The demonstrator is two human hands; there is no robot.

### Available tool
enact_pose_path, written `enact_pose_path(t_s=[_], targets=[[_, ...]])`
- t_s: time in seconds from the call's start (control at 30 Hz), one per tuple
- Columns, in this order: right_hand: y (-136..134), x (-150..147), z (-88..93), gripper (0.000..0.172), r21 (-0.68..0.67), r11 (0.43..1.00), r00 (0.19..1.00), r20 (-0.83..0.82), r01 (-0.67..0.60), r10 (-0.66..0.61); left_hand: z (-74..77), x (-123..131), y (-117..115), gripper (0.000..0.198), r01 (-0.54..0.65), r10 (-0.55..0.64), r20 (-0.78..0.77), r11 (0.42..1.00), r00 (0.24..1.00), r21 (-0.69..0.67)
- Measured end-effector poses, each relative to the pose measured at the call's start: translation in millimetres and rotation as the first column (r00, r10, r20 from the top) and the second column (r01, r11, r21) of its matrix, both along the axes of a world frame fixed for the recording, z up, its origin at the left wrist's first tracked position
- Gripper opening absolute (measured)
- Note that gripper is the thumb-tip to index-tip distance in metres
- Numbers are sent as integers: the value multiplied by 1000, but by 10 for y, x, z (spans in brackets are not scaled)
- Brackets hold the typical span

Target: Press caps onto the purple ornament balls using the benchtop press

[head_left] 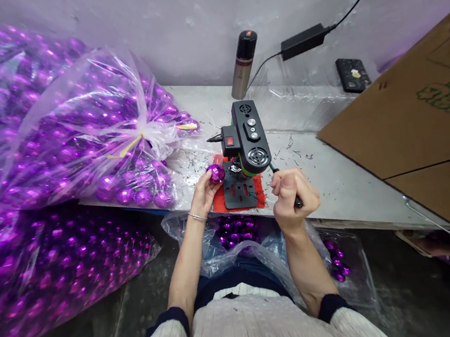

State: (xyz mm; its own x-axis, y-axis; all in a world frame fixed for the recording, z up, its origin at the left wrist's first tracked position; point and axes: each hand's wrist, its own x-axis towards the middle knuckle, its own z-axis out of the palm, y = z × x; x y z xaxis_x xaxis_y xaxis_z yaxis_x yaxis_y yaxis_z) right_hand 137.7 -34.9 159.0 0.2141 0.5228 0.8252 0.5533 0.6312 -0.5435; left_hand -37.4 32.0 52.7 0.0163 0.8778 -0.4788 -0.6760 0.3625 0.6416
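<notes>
Between the fingers of my left hand (204, 192) is a shiny purple faceted ball (216, 173), held at the left side of a small black bench drill press (251, 134). My right hand (295, 197) is wrapped round the press's black lever handle (298, 201). The press has a red switch (229, 141) and a slotted black base (240, 195) on a red cloth (260, 200). Its head hides the tool tip, so I cannot tell whether the ball touches it. More purple balls (237, 230) lie in clear plastic on my lap.
Big clear bags of purple balls (36, 121) fill the left, on the table and below it. A spray can (244, 63), a power adapter (303, 42) and a dark phone-like object (353, 74) are behind. A cardboard box (418, 126) stands right. Dark shavings (290, 146) litter the white table (313, 176).
</notes>
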Motion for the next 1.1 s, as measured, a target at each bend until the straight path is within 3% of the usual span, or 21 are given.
enact_pose_path(t_s=[0.17, 0.27, 0.37, 0.47, 0.57, 0.63, 0.9, 1.1], targets=[[-21, 7, 17, 34, -22, 1000, 1000, 14, -5, 5, -115, 155, -91, 49, 33, 6, -201, 981, 980, 190], [-30, 10, 5, 32, -28, 1000, 1000, 15, -6, 6, -187, 244, -149, 56, 122, 15, -395, 940, 918, 319], [-37, 17, -14, 30, -27, 1000, 1000, 29, -11, 11, -265, 317, -200, 59, 227, 45, -585, 895, 810, 384], [-39, 25, -37, 29, -11, 1000, 999, 43, -22, 22, -337, 355, -241, 58, 279, 149, -729, 858, 668, 431], [-39, 29, -55, 29, 0, 1000, 999, 48, -25, 25, -383, 360, -273, 58, 319, 231, -815, 837, 531, 445], [-40, 30, -63, 29, 0, 1000, 998, 51, -25, 25, -400, 360, -285, 59, 349, 245, -840, 826, 483, 442], [-55, 31, -104, 29, -4, 1000, 998, 66, -6, 7, -512, 393, -292, 65, 405, 227, -821, 782, 524, 475], [-60, 42, -122, 27, -4, 1000, 998, 67, -16, 17, -552, 392, -295, 63, 499, 296, -825, 680, 482, 536]])
